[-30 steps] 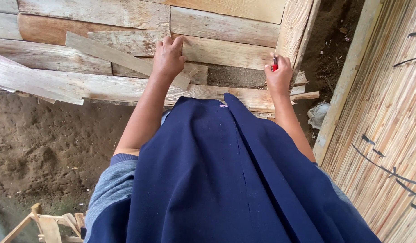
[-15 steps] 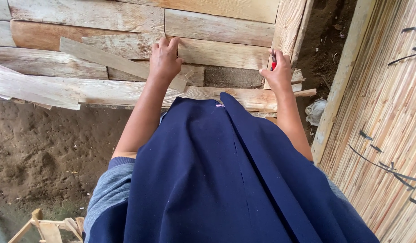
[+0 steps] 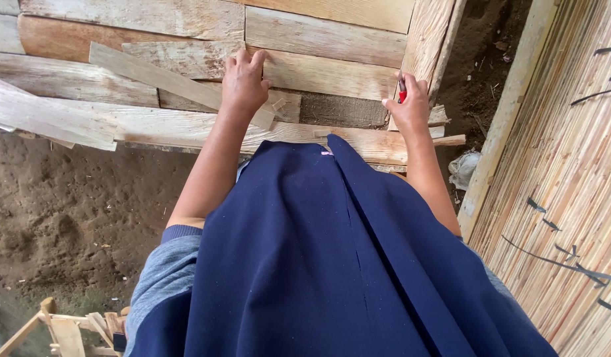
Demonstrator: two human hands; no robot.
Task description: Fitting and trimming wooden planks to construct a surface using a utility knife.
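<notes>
— What lies far left?
— Bare dirt floor, and above it a stack of rough wooden planks
— And the left hand?
— Flat, fingers together, pressing a thin slanted wood strip onto the planks
— The right hand?
— Closed round a small red tool, beside an upright plank; a bamboo wall stands farthest right

No labels, signs or screens in view. Only package-like item: a crumpled whitish plastic bag on the dirt, wedged between the stacked planks and the pale post, just beside the person's right forearm. Too small to tell more.
</notes>
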